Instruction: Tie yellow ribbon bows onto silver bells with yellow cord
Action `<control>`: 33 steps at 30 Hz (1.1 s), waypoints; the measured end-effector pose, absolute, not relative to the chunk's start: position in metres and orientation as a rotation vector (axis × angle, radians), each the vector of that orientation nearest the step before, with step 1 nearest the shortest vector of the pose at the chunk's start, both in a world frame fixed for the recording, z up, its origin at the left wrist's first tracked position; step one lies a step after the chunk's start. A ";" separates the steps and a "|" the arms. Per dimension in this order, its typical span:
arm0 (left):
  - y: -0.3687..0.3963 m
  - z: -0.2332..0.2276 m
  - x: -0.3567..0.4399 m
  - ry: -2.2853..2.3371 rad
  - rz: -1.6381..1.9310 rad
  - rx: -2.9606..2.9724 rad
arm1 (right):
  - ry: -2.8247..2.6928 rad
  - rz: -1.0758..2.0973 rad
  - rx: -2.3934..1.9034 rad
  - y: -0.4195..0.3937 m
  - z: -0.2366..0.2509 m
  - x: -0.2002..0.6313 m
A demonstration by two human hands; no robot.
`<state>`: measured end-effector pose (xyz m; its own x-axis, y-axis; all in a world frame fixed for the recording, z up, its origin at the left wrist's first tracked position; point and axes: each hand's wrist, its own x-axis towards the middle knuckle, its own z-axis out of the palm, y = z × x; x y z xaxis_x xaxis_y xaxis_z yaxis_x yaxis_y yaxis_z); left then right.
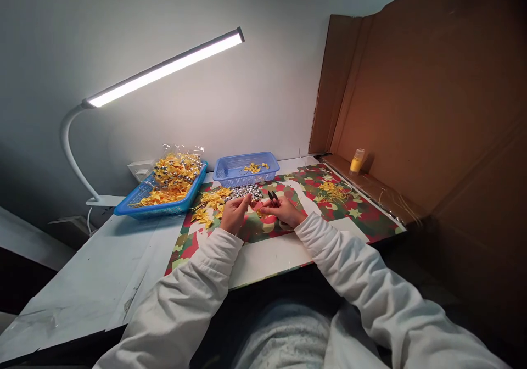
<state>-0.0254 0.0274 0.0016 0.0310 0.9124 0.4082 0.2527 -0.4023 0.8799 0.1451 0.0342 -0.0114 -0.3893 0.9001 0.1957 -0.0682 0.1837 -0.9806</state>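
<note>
My left hand [234, 215] is closed in a pinch over the patterned mat, beside a pile of shiny silver beads or bells [246, 192]. What its fingertips hold is too small to make out. Facing it, my right hand [285, 212] is wrapped round small snips [273, 196], their dark blades pointing up and away from me. A bit of yellow [259, 212] shows at the right fingertips, close to the left ones. Yellow ribbon bows [214, 200] lie loose just beyond my left hand.
A blue basket [164, 211] heaped with yellow bows and clear bags stands left, under a lamp [168, 68]. Behind the beads is a periwinkle basket [233, 181] holding a few bows. Yellow cords [332, 191] and a yellow-filled clear tube [357, 161] are right, beside a cardboard wall [432, 94].
</note>
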 end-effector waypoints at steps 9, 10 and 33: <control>0.026 0.006 -0.027 1.230 1.401 1.739 | -1.663 1.227 -0.818 0.029 -0.009 0.146; 0.026 0.006 -0.026 1.222 1.394 1.746 | -1.660 1.205 -0.821 0.030 -0.008 0.146; 0.029 0.001 -0.028 1.137 1.260 1.769 | -1.622 1.007 -0.911 0.030 -0.010 0.144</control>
